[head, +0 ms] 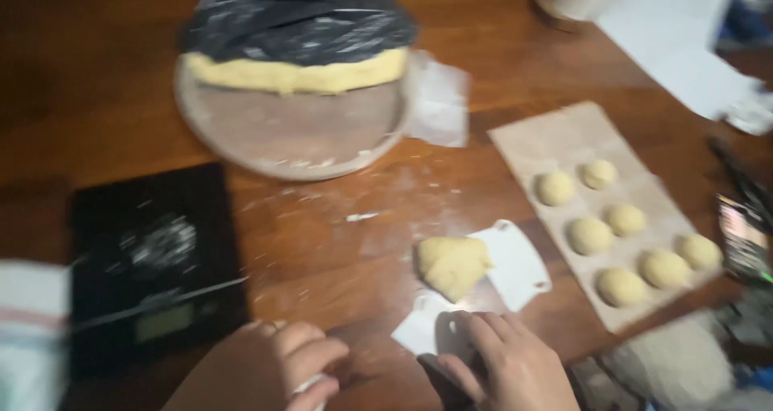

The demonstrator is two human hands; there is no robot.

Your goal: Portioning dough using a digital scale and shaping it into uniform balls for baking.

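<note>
We see the right hand (pixel 507 367) flat, fingers spread, pressing a white paper scrap (pixel 423 330). Dough lump (pixel 452 264) sits just beyond its fingertips, on a white scraper (pixel 519 262). Left hand (pixel 278 371) loosely curled, well left of the dough.

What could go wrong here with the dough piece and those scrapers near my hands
1. The dough lump lies partly on the white scraper; it may stick or drag when that is moved.
2. The right hand presses a second white scraper near the table edge, so it might slip off.
3. The dough balls sit uncovered on the board and could dry out.
</note>
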